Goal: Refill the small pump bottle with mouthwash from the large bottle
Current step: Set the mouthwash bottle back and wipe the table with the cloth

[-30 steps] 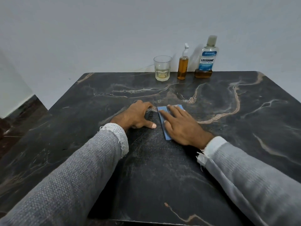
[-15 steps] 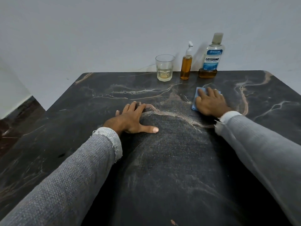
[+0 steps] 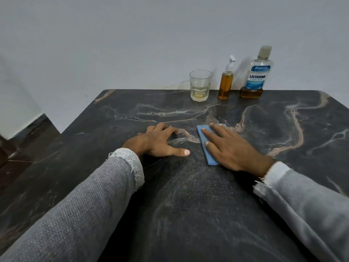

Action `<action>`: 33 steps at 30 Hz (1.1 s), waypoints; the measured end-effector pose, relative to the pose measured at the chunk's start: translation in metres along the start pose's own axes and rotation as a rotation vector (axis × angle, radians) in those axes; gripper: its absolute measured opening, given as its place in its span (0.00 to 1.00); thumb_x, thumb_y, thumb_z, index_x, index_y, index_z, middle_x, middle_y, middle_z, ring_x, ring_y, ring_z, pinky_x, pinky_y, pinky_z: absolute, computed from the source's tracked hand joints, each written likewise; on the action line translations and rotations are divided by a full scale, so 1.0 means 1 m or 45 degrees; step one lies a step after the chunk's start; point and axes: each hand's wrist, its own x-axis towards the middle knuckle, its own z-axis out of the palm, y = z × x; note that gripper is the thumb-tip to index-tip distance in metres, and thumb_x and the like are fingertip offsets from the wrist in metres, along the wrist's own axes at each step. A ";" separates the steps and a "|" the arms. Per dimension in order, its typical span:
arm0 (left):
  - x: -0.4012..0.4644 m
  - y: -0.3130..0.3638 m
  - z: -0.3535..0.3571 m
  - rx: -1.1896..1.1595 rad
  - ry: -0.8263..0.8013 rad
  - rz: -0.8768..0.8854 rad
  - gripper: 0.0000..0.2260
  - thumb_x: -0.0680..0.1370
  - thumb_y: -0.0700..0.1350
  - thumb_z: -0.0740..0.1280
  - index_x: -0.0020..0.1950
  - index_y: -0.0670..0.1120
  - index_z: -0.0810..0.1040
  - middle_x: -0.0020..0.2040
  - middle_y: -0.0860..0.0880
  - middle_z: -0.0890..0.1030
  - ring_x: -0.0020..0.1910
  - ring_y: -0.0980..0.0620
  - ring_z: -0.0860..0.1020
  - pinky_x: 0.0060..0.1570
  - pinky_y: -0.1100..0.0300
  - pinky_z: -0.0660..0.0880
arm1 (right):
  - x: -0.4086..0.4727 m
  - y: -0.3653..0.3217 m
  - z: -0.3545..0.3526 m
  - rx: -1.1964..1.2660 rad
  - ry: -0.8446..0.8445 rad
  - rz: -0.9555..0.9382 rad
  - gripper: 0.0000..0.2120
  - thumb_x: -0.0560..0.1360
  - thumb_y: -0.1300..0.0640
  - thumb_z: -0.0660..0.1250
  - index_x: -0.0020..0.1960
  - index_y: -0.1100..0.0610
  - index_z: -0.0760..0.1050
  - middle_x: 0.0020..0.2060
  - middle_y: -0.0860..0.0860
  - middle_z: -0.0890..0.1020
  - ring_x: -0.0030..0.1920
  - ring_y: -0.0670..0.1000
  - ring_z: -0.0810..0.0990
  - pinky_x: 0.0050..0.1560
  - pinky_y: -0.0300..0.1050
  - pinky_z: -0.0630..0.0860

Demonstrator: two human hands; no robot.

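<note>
The small pump bottle [image 3: 225,83], filled with amber liquid and capped by a white pump, stands at the table's far edge. Right of it stands the large Listerine bottle [image 3: 257,72], capped, with a little amber liquid at its bottom. My right hand [image 3: 232,148] presses flat on a folded blue cloth [image 3: 205,144] in the middle of the dark marble table [image 3: 170,205]. My left hand [image 3: 160,141] rests on the table just left of the cloth, fingers spread, holding nothing. Both hands are well short of the bottles.
A clear glass [image 3: 200,85] with a little pale liquid stands left of the pump bottle. A grey wall rises right behind the table's far edge. Dark floor [image 3: 22,148] shows past the table's left side.
My right hand has slid the blue cloth back from near the bottles toward the table's middle, next to my left hand. The left hand has stayed in place.
</note>
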 end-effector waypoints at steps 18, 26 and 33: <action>0.009 -0.009 0.008 -0.118 0.113 0.020 0.64 0.48 0.86 0.54 0.77 0.54 0.52 0.78 0.51 0.56 0.76 0.45 0.57 0.71 0.38 0.59 | 0.125 -0.041 0.017 -0.051 -0.072 -0.042 0.25 0.82 0.47 0.45 0.78 0.52 0.53 0.77 0.59 0.56 0.76 0.60 0.55 0.75 0.58 0.53; 0.004 -0.014 0.006 -0.195 0.089 0.052 0.61 0.50 0.83 0.59 0.77 0.55 0.51 0.78 0.51 0.58 0.75 0.44 0.59 0.71 0.38 0.60 | 0.024 -0.019 0.004 -0.040 -0.058 -0.200 0.34 0.79 0.38 0.35 0.78 0.54 0.54 0.77 0.57 0.57 0.77 0.54 0.54 0.76 0.51 0.53; 0.000 -0.012 0.005 -0.163 0.086 0.042 0.62 0.51 0.83 0.57 0.78 0.53 0.50 0.78 0.50 0.57 0.76 0.44 0.58 0.71 0.37 0.59 | 0.035 0.052 -0.008 -0.073 0.069 0.285 0.24 0.81 0.47 0.50 0.74 0.56 0.62 0.72 0.59 0.65 0.71 0.60 0.62 0.70 0.55 0.60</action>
